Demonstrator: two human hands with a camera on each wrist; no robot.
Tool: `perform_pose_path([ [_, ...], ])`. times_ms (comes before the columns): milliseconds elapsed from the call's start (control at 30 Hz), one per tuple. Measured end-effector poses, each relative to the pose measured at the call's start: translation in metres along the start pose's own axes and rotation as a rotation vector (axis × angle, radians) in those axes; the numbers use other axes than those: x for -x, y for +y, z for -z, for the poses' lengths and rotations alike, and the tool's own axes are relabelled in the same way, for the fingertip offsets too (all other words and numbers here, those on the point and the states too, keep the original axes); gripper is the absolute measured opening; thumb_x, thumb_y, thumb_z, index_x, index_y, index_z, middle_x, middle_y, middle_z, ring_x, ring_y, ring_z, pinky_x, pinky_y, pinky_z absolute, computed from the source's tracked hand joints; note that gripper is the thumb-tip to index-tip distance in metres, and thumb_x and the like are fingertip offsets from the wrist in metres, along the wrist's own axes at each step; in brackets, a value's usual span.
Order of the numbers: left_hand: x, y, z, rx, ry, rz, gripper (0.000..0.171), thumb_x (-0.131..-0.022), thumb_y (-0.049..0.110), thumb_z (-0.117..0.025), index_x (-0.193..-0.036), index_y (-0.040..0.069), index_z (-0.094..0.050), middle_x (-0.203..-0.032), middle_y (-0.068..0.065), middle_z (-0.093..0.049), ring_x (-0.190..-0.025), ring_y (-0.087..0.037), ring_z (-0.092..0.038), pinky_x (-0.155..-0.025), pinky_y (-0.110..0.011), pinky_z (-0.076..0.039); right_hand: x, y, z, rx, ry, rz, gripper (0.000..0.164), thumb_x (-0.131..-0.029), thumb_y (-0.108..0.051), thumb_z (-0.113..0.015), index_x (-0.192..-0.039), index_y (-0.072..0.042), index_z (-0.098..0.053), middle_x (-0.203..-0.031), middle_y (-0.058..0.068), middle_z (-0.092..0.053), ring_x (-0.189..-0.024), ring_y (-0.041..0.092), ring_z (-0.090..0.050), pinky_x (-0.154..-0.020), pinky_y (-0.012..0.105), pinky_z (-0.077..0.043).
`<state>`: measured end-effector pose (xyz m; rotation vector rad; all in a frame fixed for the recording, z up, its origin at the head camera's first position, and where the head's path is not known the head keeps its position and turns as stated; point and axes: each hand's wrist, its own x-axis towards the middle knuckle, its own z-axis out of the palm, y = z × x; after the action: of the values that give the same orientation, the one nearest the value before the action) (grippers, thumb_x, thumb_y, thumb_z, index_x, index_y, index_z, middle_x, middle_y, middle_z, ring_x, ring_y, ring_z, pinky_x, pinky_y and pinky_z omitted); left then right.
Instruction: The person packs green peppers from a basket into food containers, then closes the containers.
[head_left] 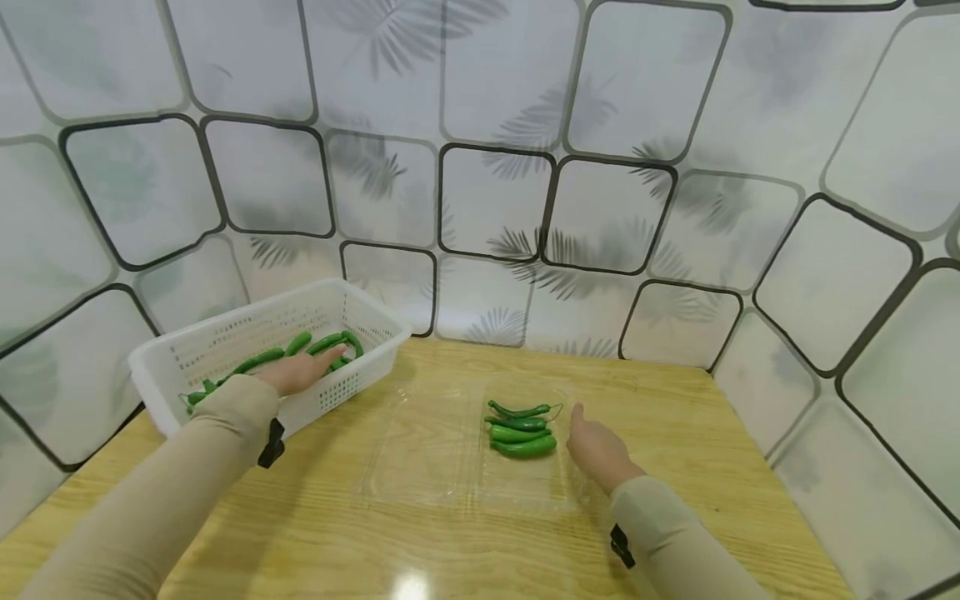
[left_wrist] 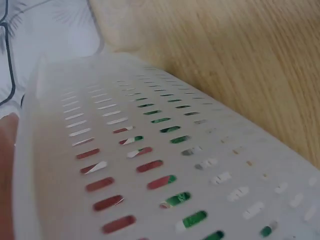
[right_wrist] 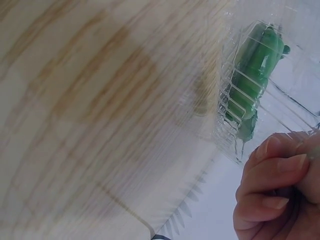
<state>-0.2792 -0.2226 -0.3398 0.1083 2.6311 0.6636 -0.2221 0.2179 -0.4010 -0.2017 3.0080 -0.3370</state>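
My left hand reaches over the near wall of a white plastic basket, its fingers among the green chili peppers inside. The wall hides its grip in the left wrist view, so I cannot tell whether it holds a pepper. A clear plastic clamshell box lies unfolded on the table. Several green peppers lie side by side in its right half; its left half holds none. At the right rim, my right hand grips the box edge with curled fingers.
The wooden table carries the basket at the back left and the box near the middle. Behind and on both sides stands a patterned wall covering. Dark straps sit on both wrists.
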Motion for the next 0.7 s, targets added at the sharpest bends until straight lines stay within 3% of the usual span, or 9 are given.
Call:
perform_pose_path([
  [67,-0.0017,-0.0013,-0.0012,0.026,-0.005,-0.002,0.107,-0.081,0.078,-0.003,-0.145,-0.008,-0.014,-0.144,-0.037,-0.01,-0.128,-0.058,-0.007,-0.099,-0.069,-0.013,0.0005,-0.0001,0.0004,-0.004,0.003,0.004,0.061,-0.094,-0.005,-0.05,-0.141,0.015,-0.016,-0.049,0.002,-0.044,-0.041,0.011,-0.028,-0.041,0.025,-0.024],
  [367,-0.0002,0.0048,-0.0075,0.114,-0.074,0.026,0.1,-0.085,0.075,-0.005,-0.147,-0.003,-0.004,-0.146,-0.036,-0.001,-0.13,-0.057,-0.003,-0.1,-0.069,-0.01,0.001,0.0013,-0.0016,0.001,0.009,0.01,0.06,-0.094,-0.004,-0.048,-0.141,0.016,-0.017,-0.047,0.001,-0.042,-0.04,0.01,-0.025,-0.041,0.024,-0.022],
  [500,-0.0031,0.0036,-0.0091,0.128,-0.084,0.028,0.103,-0.084,0.075,-0.004,-0.145,-0.008,-0.003,-0.145,-0.038,-0.003,-0.13,-0.057,-0.006,-0.101,-0.067,-0.012,0.0011,0.0009,-0.0012,-0.006,0.006,0.001,0.059,-0.094,-0.004,-0.046,-0.141,0.016,-0.016,-0.047,0.001,-0.042,-0.04,0.01,-0.024,-0.041,0.024,-0.021],
  [700,-0.0072,0.0006,-0.009,0.174,-0.101,0.057,0.109,-0.079,0.081,-0.007,-0.146,-0.005,-0.001,-0.146,-0.036,-0.002,-0.131,-0.055,-0.008,-0.102,-0.066,-0.012,0.0019,-0.0008,0.0009,0.008,0.004,-0.008,0.059,-0.094,-0.004,-0.047,-0.141,0.016,-0.017,-0.047,0.001,-0.042,-0.04,0.009,-0.025,-0.041,0.024,-0.022],
])
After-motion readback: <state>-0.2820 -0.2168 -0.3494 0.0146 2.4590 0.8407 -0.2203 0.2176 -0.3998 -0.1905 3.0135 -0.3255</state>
